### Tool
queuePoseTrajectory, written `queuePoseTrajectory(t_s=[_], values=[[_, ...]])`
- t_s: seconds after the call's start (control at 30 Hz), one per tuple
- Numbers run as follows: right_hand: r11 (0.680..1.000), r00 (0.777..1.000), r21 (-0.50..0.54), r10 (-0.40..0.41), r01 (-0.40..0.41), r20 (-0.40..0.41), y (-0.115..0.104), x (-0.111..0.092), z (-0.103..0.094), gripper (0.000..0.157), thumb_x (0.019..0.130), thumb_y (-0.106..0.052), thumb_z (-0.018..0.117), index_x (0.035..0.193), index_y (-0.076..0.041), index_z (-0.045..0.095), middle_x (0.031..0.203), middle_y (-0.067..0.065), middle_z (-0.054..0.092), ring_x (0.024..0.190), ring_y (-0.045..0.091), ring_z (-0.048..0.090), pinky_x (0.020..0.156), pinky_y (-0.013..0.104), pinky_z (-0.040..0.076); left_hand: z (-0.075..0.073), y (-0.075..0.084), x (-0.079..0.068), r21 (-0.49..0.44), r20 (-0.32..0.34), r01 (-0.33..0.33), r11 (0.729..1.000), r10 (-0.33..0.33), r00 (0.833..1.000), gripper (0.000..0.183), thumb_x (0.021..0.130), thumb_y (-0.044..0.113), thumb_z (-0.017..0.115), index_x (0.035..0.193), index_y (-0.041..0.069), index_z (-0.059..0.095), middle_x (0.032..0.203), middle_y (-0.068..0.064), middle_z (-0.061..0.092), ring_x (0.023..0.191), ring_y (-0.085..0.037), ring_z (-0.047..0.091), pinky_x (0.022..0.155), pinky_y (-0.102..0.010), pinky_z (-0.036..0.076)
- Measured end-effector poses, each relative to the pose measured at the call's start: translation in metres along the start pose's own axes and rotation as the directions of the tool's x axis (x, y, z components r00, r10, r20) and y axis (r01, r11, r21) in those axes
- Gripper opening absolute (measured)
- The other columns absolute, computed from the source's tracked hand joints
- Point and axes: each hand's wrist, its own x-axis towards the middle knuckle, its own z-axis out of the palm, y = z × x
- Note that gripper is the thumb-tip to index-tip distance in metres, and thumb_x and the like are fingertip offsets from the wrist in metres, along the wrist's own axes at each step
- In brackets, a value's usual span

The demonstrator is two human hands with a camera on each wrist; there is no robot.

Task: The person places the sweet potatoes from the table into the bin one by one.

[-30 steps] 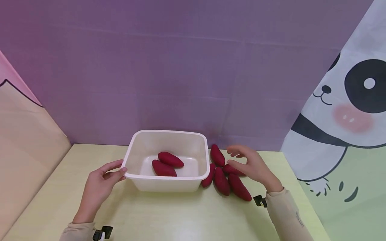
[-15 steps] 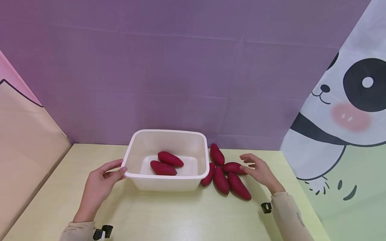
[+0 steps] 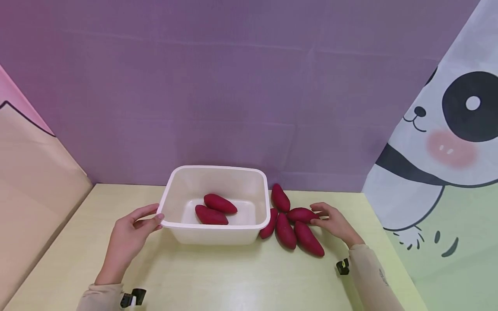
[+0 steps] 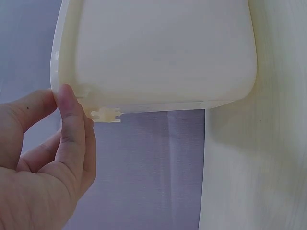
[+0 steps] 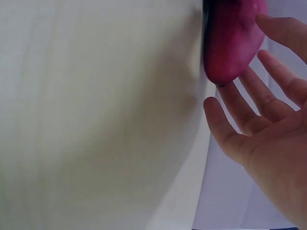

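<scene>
My left hand (image 3: 127, 242) pinches the left rim of a white plastic basin (image 3: 215, 236) between thumb and fingers. The left wrist view also has this grip of the left hand (image 4: 53, 163) on the basin's rim (image 4: 56, 52). Inside the basin lie two dark red sweet potatoes, one (image 3: 220, 203) behind the other (image 3: 211, 215). My right hand (image 3: 335, 222) is at the right end of a sideways sweet potato (image 3: 300, 215) on the table. In the right wrist view the fingers of the right hand (image 5: 273, 129) are spread around the tip of that sweet potato (image 5: 232, 43), not closed round it.
Several more sweet potatoes lie right of the basin: one at the back (image 3: 280, 198), one against the basin (image 3: 269, 223), two in front (image 3: 285, 231), (image 3: 308, 239). A purple cloth (image 3: 233, 108) backs the pale wooden table (image 3: 218, 276). A panda-printed cloth (image 3: 447, 172) hangs at right.
My right hand has drawn back to the right, then brought its fingers to the end of the sideways sweet potato. My left hand has kept its hold on the basin.
</scene>
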Motion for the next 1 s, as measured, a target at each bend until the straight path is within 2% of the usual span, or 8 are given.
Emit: queuePoseTrajectory(t_s=[0.2, 0.4, 0.67, 0.83, 1.0], values=[[1.000, 0.999, 0.010, 0.017, -0.017, 0.031, -0.023, -0.005, -0.001, 0.044, 0.092, 0.001, 0.069, 0.131, 0.011, 0.054, 0.125, 0.028, 0.059, 0.108, 0.045, 0.060, 0.091, 0.047, 0.053, 0.000, 0.000, 0.000, -0.008, -0.001, 0.006, 1.000, -0.006, 1.000, 0.047, 0.095, 0.025, 0.072, 0.133, -0.003, 0.062, 0.120, -0.020, 0.066, 0.083, -0.006, 0.071, 0.076, -0.020, 0.060], [0.999, 0.999, 0.018, 0.031, -0.031, 0.018, 0.006, 0.002, 0.002, 0.048, 0.092, -0.005, 0.072, 0.135, 0.006, 0.054, 0.127, 0.021, 0.060, 0.108, 0.036, 0.061, 0.091, 0.045, 0.052, 0.000, 0.001, 0.000, -0.008, -0.003, 0.008, 1.000, -0.008, 1.000, 0.047, 0.095, 0.025, 0.072, 0.133, -0.003, 0.062, 0.121, -0.021, 0.066, 0.083, -0.006, 0.071, 0.077, -0.022, 0.060], [0.999, 0.999, 0.024, 0.043, -0.043, 0.003, 0.012, 0.002, 0.004, 0.046, 0.092, -0.005, 0.072, 0.134, 0.004, 0.055, 0.123, 0.019, 0.063, 0.108, 0.035, 0.060, 0.090, 0.040, 0.052, 0.001, 0.001, -0.001, -0.020, -0.006, 0.005, 1.000, -0.005, 1.000, 0.047, 0.095, 0.024, 0.072, 0.132, -0.003, 0.062, 0.122, -0.023, 0.065, 0.083, -0.006, 0.071, 0.077, -0.022, 0.060], [0.998, 0.998, 0.024, 0.055, -0.056, 0.005, 0.011, 0.002, 0.005, 0.046, 0.092, -0.007, 0.073, 0.133, 0.002, 0.057, 0.122, 0.018, 0.064, 0.109, 0.034, 0.061, 0.089, 0.036, 0.052, 0.000, 0.000, -0.002, -0.020, -0.010, 0.006, 1.000, -0.007, 1.000, 0.047, 0.095, 0.024, 0.073, 0.132, -0.003, 0.062, 0.119, -0.018, 0.067, 0.083, -0.006, 0.071, 0.077, -0.023, 0.060], [0.997, 0.998, 0.039, 0.063, -0.064, 0.021, 0.014, 0.003, 0.004, 0.046, 0.091, -0.013, 0.075, 0.132, -0.001, 0.059, 0.120, 0.013, 0.066, 0.107, 0.030, 0.061, 0.091, 0.038, 0.052, 0.000, 0.000, -0.002, -0.027, -0.013, 0.012, 1.000, -0.013, 1.000, 0.047, 0.095, 0.024, 0.073, 0.132, -0.003, 0.062, 0.118, -0.016, 0.068, 0.083, -0.006, 0.071, 0.078, -0.023, 0.060]])
